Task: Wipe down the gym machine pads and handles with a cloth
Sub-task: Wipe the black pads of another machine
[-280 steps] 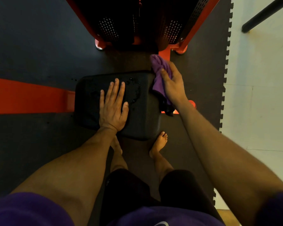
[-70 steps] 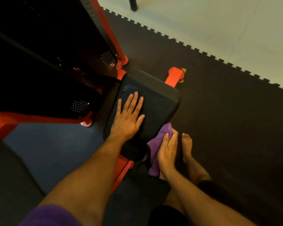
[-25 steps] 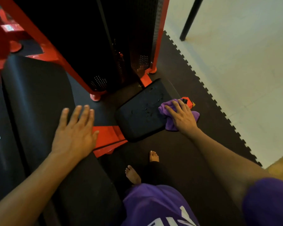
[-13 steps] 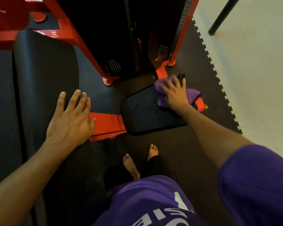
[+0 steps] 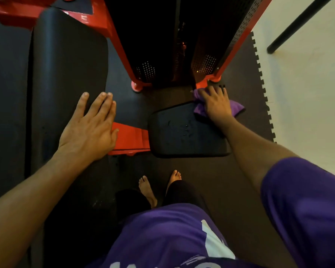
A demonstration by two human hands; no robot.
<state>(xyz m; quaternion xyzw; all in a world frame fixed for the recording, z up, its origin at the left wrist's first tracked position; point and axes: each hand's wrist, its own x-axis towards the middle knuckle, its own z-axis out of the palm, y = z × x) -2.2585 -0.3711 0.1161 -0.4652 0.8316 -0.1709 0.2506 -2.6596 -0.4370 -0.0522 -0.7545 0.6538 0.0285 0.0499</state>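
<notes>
Right hand (image 5: 217,104) first: its fingers (image 5: 211,92) are spread and lightly bent over the purple cloth (image 5: 237,107), pressing it down at the far right corner of the small black seat pad (image 5: 184,132), with folds of cloth bunching out on both sides of the palm. That cloth looks soft, light and floppy, so it will crumple under any pull; a flat palm on top of the wad seems the best hold, keeping it bunched so it drags as one piece. The pad looks firm and smooth-skinned, and droplets (image 5: 186,127) glisten across its middle, so expect a slick surface where the cloth may skate unless weight goes through it. Over to the left hand (image 5: 89,128): fingers straight and together, holding nothing, resting flat on the long black back pad (image 5: 66,60) for support. Beyond both stand the red machine frame (image 5: 112,29) and dark floor mat (image 5: 246,82).
</notes>
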